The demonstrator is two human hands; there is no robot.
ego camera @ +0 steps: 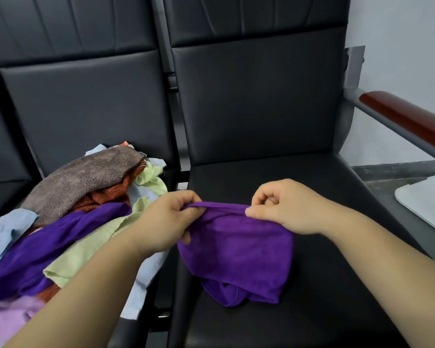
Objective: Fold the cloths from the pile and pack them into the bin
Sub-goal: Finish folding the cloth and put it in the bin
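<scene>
A purple cloth (239, 254) hangs crumpled over the black seat (312, 310) of the right-hand chair, its lower part bunched on the cushion. My left hand (166, 222) pinches its top edge at the left end. My right hand (284, 207) pinches the same edge at the right end, fingers curled. The pile of cloths (68, 217) lies on the left chair seat: brown, rust-orange, pale green, light blue, lilac and another purple one, all jumbled. Only a white rounded corner (427, 199) shows at the right edge; I cannot tell whether it is the bin.
Two black padded chairs stand side by side, their backrests (256, 96) rising behind the seats. A wooden armrest (407, 119) on a grey frame runs along the right. A grey floor and a pale wall lie beyond it.
</scene>
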